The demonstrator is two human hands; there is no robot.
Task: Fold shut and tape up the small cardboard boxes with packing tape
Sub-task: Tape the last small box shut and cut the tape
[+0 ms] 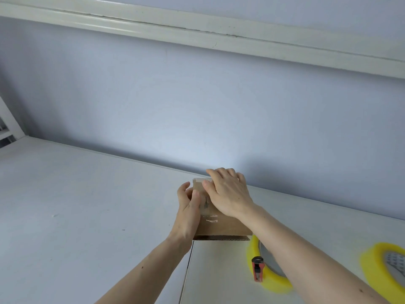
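Near edge, lower right of frame: two yellow tape rolls on the white worktop (87, 194). Nearer-centre tape roll (270, 279) lies flat w/ a red-handled cutter (257, 268) resting on its rim; right forearm crosses over its upper part. Second tape roll (385, 266) sits at far right, partly cut off by the frame edge.

Mid frame, just below centre: cardboard box (221, 222), small, brown, flaps already folded down, clear tape strip running along the top away from the camera and over the far edge. Glare patches on the tape near the mid top. Long axis of the box looks to run near-to-far, slightly tilted in the picture.

Left hand (188, 207) at the box's left side, fingers curled round the edge, thumb on top – steadying grip. Right hand (230, 194) lies flat on top toward the far end, fingers straight-ish & spread, pressing the tape down at the far edge; fingertips reach past the rim.

Key relation: box is directly under/between both hands; tape seam follows the long axis, so smoothing prob. goes along that line. Both hands in contact; right is the one on the tape. Tape end on the far side hidden.

Far: pale wall (197, 106), white ledge across upper frame.
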